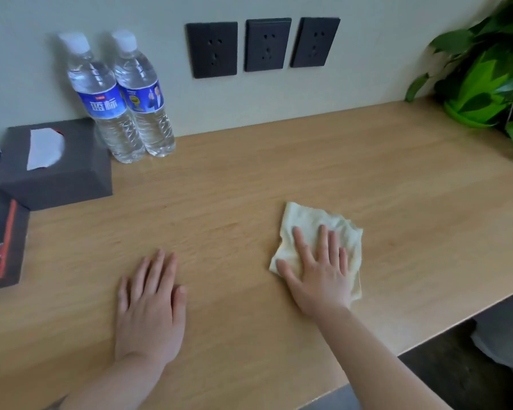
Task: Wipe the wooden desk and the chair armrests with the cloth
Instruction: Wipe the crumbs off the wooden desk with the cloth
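The right hand (pixel 320 267) lies flat on a pale yellow cloth (pixel 311 220), with the fingers straight and a little spread, pressing the cloth down on the wooden desk (pixel 234 196); it does not curl around the cloth. The cloth is crumpled, and it sits toward the front edge of the desk, somewhat right of the middle. The left hand (pixel 150 306) rests palm down on the bare wood near the front edge, left of the cloth and well apart from it, with fingers straight and close together, holding nothing. At the back left of the desk, against the wall, two clear water bottles (pixel 122 96) with blue labels and white caps stand upright, touching each other. Just beside them, to the left, is a dark grey tissue box (pixel 71 176) with a white tissue coming out from the top. Near the left edge, in front of the tissue box, lies a black box with orange and red print (pixel 0 247). In the back right corner stands a green potted plant (pixel 486 75). On the wall above the desk there are three dark power sockets (pixel 264 45) in a row.
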A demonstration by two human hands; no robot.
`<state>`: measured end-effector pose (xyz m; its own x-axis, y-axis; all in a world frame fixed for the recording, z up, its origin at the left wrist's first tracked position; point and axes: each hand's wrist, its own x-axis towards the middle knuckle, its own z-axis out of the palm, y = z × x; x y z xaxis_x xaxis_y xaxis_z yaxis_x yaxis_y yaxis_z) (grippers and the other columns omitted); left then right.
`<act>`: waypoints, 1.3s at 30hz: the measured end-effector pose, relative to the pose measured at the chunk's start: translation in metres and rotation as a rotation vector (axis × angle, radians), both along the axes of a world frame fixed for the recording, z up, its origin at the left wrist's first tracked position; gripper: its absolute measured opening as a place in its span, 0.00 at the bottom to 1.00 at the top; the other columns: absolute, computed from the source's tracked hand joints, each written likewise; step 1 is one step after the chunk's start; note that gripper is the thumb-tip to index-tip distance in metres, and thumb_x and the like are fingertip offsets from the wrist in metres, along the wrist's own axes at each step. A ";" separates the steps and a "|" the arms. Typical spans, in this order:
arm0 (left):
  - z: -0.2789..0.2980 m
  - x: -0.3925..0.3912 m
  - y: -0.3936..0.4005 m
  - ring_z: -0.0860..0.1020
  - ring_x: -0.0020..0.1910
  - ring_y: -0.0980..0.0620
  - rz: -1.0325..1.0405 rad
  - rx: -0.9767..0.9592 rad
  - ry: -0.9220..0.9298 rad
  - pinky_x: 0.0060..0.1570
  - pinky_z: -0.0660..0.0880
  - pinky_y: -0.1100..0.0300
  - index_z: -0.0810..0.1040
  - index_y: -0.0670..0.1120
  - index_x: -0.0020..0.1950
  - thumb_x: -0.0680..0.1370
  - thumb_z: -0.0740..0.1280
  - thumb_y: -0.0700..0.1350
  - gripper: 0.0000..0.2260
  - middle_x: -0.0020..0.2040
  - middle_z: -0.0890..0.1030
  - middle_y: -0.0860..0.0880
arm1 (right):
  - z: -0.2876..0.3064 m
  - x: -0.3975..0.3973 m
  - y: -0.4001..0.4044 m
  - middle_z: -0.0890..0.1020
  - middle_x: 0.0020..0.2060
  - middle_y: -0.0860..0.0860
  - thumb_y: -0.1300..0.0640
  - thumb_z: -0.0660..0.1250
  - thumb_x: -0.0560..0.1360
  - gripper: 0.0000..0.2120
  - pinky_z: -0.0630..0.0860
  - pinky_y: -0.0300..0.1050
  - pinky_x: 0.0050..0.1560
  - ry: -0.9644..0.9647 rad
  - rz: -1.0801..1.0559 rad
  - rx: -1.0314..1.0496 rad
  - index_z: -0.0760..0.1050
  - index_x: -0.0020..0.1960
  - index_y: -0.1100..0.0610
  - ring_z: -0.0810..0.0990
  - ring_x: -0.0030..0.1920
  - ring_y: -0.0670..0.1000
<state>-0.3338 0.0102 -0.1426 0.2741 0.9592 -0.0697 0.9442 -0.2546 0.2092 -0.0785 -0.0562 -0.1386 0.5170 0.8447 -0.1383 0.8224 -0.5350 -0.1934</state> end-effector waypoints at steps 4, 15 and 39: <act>0.001 0.003 0.001 0.50 0.77 0.53 0.009 -0.017 0.015 0.75 0.48 0.48 0.56 0.53 0.77 0.80 0.41 0.54 0.25 0.78 0.54 0.55 | -0.002 -0.011 0.075 0.34 0.76 0.56 0.32 0.40 0.76 0.32 0.31 0.56 0.73 0.083 -0.135 -0.054 0.33 0.75 0.40 0.28 0.74 0.57; 0.003 0.001 0.000 0.49 0.77 0.53 -0.006 -0.037 0.022 0.75 0.47 0.47 0.52 0.54 0.78 0.80 0.46 0.54 0.25 0.79 0.52 0.55 | -0.002 0.006 -0.073 0.47 0.78 0.53 0.28 0.48 0.73 0.36 0.49 0.57 0.73 -0.085 0.542 -0.030 0.45 0.77 0.40 0.43 0.77 0.56; -0.001 0.002 0.003 0.36 0.75 0.59 0.000 -0.032 0.025 0.75 0.38 0.51 0.40 0.54 0.77 0.78 0.34 0.57 0.27 0.78 0.41 0.57 | -0.005 -0.036 0.129 0.34 0.75 0.59 0.38 0.38 0.78 0.31 0.33 0.58 0.73 -0.046 0.306 -0.105 0.32 0.76 0.48 0.28 0.73 0.59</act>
